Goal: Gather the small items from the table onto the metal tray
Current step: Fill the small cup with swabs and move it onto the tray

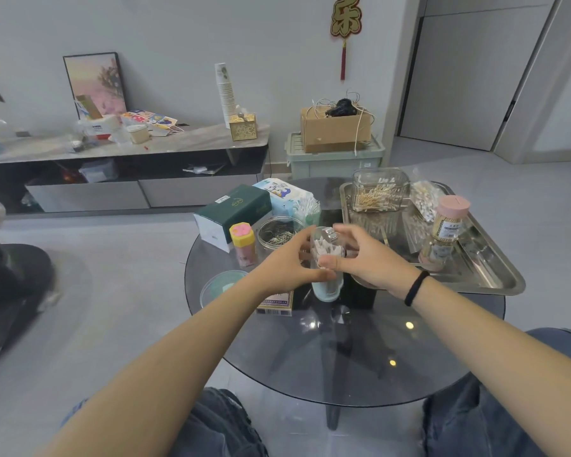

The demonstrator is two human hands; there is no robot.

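Note:
A clear plastic jar [327, 288] with white contents and a pale blue base is held upright above the middle of the round glass table [343, 351]. My left hand [287, 262] grips its left side and my right hand [360, 255] wraps its right side near the top. The metal tray [495, 272] lies on the table's right. On it stand a clear box of cotton swabs [378, 191], a bag of swabs [424, 199] and a pink-lidded toothpick jar [449, 222].
Left of the hands stand a pink and yellow container [243, 242], a clear tub of metal pins [277, 234], a green box [233, 211], a tissue pack [285, 192] and a round green lid [223, 285]. A card box [276, 305] lies under my left wrist.

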